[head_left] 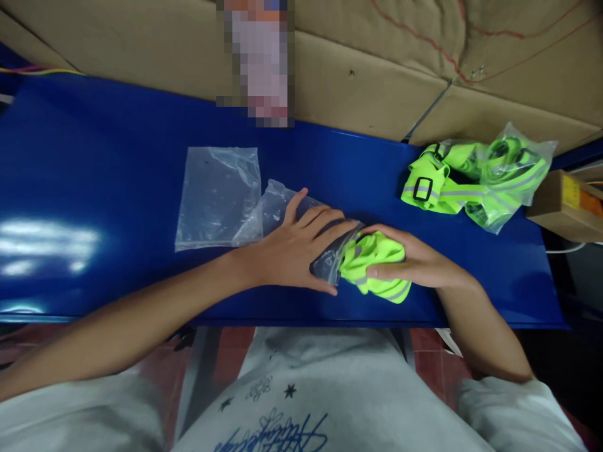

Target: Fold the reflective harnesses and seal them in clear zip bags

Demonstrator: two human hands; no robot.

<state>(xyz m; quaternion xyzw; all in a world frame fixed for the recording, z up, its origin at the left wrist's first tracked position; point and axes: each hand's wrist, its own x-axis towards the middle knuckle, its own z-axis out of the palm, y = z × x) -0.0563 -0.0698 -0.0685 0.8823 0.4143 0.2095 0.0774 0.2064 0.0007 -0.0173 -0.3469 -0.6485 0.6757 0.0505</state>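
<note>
My right hand [414, 260] grips a bundled neon-yellow reflective strap [375, 267] with grey stripes, its thumb lying across the front. The bundle's left end is at the mouth of a clear plastic bag [327, 263]; how far inside it reaches, I cannot tell. Over that bag my left hand [301, 242] lies spread, palm down, fingers apart and pressing on the plastic. Left of it a second clear bag [219, 198] lies flat on the blue table [127, 157], overlapped at its right edge by more clear plastic.
At the back right, more neon straps with a black buckle [423, 189] lie beside and within a clear bag [537, 163]. A small cardboard box [549, 210] is at the table's right end. Large cardboard sheets [367, 81] stand along the back edge. A blurred-out patch covers part of them.
</note>
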